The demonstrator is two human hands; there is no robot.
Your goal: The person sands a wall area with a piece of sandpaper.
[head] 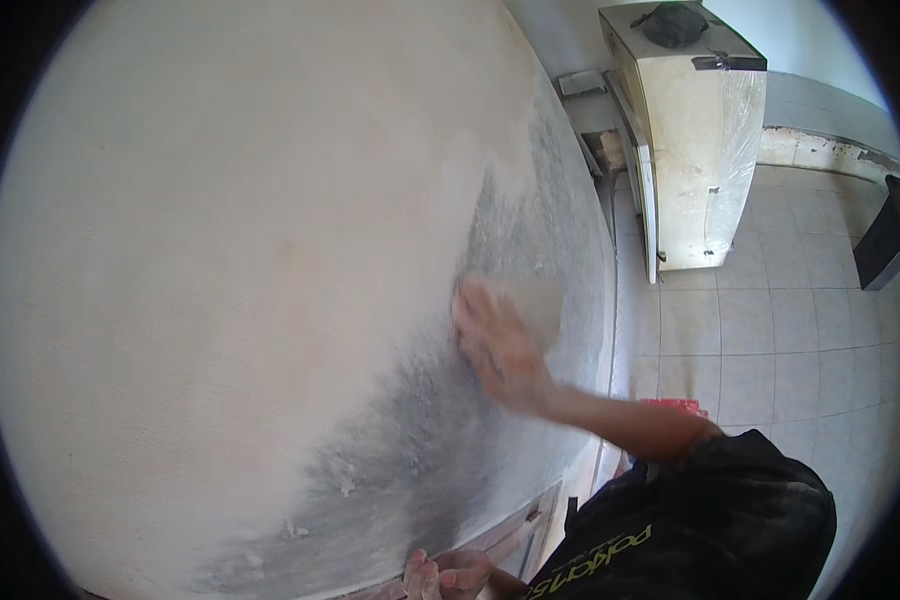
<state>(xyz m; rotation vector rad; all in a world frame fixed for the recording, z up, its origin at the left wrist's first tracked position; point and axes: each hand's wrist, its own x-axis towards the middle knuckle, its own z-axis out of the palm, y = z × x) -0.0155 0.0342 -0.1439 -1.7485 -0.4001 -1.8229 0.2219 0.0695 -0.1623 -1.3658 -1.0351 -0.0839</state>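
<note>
My right hand (499, 345) presses against a pale plastered wall (217, 240), its fingers blurred by motion. Beneath that hand, a flat beige sheet (536, 311) sticks out to one side; its material is too blurred to name. Around it the wall bears a dark grey, streaked patch (427, 427) with chalky smears and small pale spots. My left hand (450, 576), whitish with dust on its fingers, is at the bottom edge beside a pinkish frame (521, 525). Its fingers are bent and partly cut off, so whether they hold anything is unclear.
A cream cabinet-like unit (690, 165), partly wrapped in clear film, stands on the tiled floor (750, 322), with a black bag (675, 26) on top. A board (637, 172) leans beside it. My arm partly covers a red object (675, 407). A dark object (881, 240) stands far right.
</note>
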